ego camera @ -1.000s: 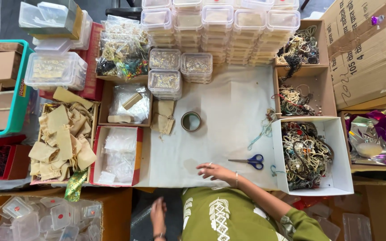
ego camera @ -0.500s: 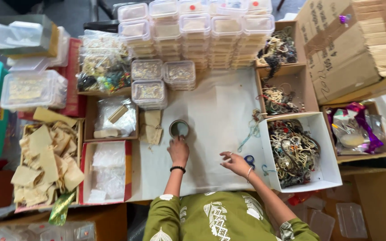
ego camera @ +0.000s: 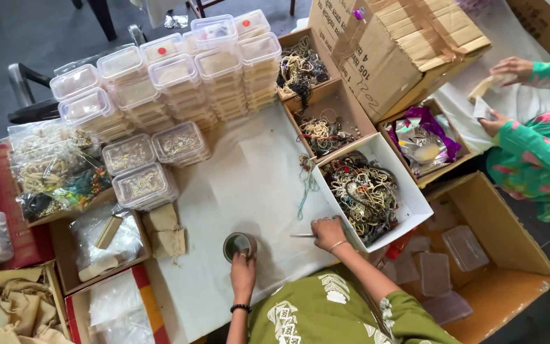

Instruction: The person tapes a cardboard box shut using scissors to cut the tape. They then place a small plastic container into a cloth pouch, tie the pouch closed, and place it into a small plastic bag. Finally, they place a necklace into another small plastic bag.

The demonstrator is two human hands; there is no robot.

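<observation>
White cloth covers the desk [ego camera: 249, 172], and the only bare stretch runs between my hands and the stacked lidded plastic boxes [ego camera: 179, 83] at the far edge. My left hand [ego camera: 243, 272] rests on the roll of tape [ego camera: 239, 244], fingers curled over its near rim. My right hand [ego camera: 329, 232] sits at the cloth's right edge, fingers closed on the scissors [ego camera: 302, 236], whose blade pokes out leftward. Just beside that hand stands a white box [ego camera: 408, 197] heaped with tangled bead necklaces [ego camera: 364, 191]; two cardboard trays [ego camera: 345, 102] behind it hold more. Left of the tape lie small burlap pouches [ego camera: 163, 232], and two clear boxes of beads [ego camera: 141, 169] sit beyond. Another person's hands [ego camera: 501, 95] work far right, well apart.
</observation>
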